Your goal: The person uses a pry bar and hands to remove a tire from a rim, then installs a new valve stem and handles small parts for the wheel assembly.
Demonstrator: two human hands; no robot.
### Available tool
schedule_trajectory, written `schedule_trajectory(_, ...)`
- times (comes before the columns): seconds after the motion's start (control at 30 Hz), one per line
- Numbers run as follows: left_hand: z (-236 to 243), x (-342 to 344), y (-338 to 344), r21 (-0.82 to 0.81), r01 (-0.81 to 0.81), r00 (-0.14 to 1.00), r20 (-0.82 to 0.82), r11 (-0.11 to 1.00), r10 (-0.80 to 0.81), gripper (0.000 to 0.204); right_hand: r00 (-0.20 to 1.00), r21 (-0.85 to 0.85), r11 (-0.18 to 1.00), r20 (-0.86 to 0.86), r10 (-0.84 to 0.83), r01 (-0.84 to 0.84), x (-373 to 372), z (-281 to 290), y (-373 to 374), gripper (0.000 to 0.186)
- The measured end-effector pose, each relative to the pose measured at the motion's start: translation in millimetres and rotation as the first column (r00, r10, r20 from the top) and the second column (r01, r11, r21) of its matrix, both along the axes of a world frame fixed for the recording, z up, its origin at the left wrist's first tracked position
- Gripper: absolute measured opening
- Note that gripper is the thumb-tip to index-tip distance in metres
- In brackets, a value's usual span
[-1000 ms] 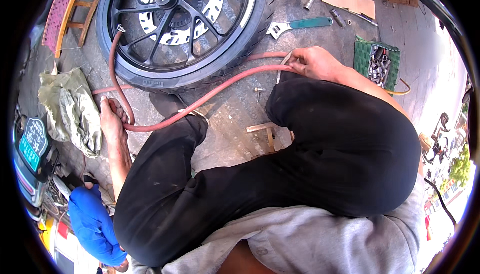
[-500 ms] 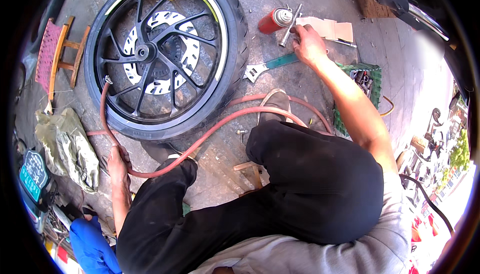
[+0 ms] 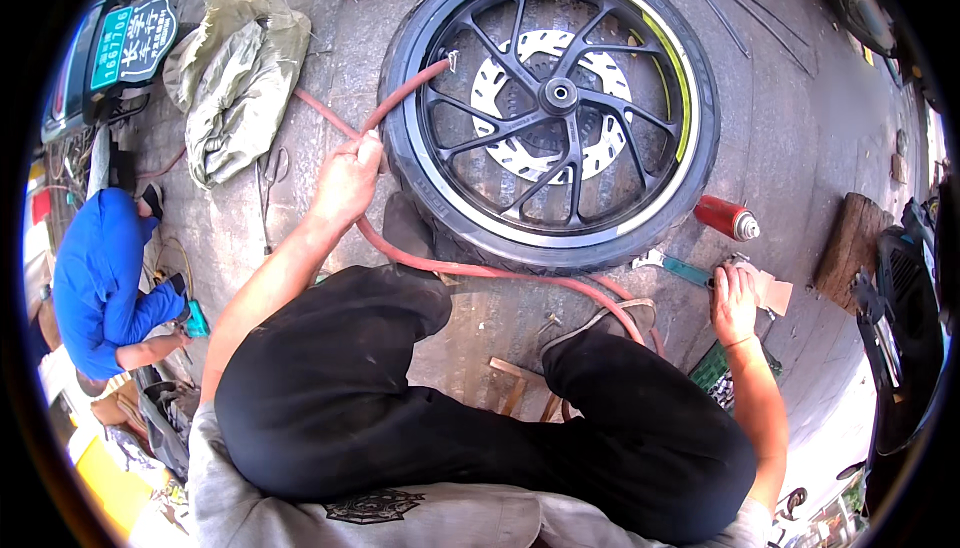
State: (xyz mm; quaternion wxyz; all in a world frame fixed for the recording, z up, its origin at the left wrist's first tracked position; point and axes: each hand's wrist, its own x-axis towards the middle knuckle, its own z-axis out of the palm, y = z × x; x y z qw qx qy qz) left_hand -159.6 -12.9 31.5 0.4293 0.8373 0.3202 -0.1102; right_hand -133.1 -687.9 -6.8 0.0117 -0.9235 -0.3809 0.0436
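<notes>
A black motorcycle wheel (image 3: 560,108) with tyre and silver brake disc lies flat on the concrete in front of me. My left hand (image 3: 345,180) is closed around a red rubber air hose (image 3: 470,268) at the tyre's left side; the hose runs up to the rim's valve and back between my knees. My right hand (image 3: 735,298) rests on the ground at the right, fingers on a small metal tool beside a piece of brown cardboard (image 3: 772,294). A red spray can (image 3: 726,218) and a teal-handled wrench (image 3: 672,266) lie just beyond it.
A crumpled grey-green cloth (image 3: 235,73) lies at the upper left. A person in blue (image 3: 100,278) crouches at the far left. A wooden block (image 3: 850,243) and a green tray (image 3: 718,370) sit to the right. Wood pieces (image 3: 515,383) lie between my legs.
The view has swung left, so the wheel now sits centre-right. My left hand has gone up along the hose to the tyre's edge. My right hand has come down from the spray can to the cardboard.
</notes>
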Motion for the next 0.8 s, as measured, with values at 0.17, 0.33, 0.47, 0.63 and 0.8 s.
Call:
schedule_trajectory(0.17, -19, 15, -10, -0.042, -0.031, 0.996, 0.084, 0.999, 0.035, 0.051, 0.934, 0.033, 0.997, -0.352, -0.057, 0.073, 12, 112, 79, 0.040)
schedule_trajectory(0.33, -41, 7, -16, -0.005, -0.098, 0.990, 0.098, 0.995, 0.098, 0.042, 0.437, 0.189, 0.766, -0.890, -0.130, 0.614, 128, 185, 244, 0.020)
schedule_trajectory(0.47, -46, 6, -6, -0.076, -0.112, 0.984, 0.128, 0.991, 0.121, 0.041, 0.092, 0.196, 0.280, -0.933, 0.347, 0.940, 250, 147, 392, 0.024)
schedule_trajectory(0.63, -42, 15, -10, -0.112, -0.070, 0.981, 0.173, 0.991, 0.088, 0.044, 0.052, 0.025, -0.061, -0.871, 0.489, 0.998, 363, 47, 497, 0.036)
schedule_trajectory(0.8, -48, 5, -2, -0.099, -0.063, 0.986, 0.145, 0.993, 0.077, 0.047, 0.064, 0.031, -0.086, -0.906, 0.418, 0.996, 372, -16, 542, 0.032)
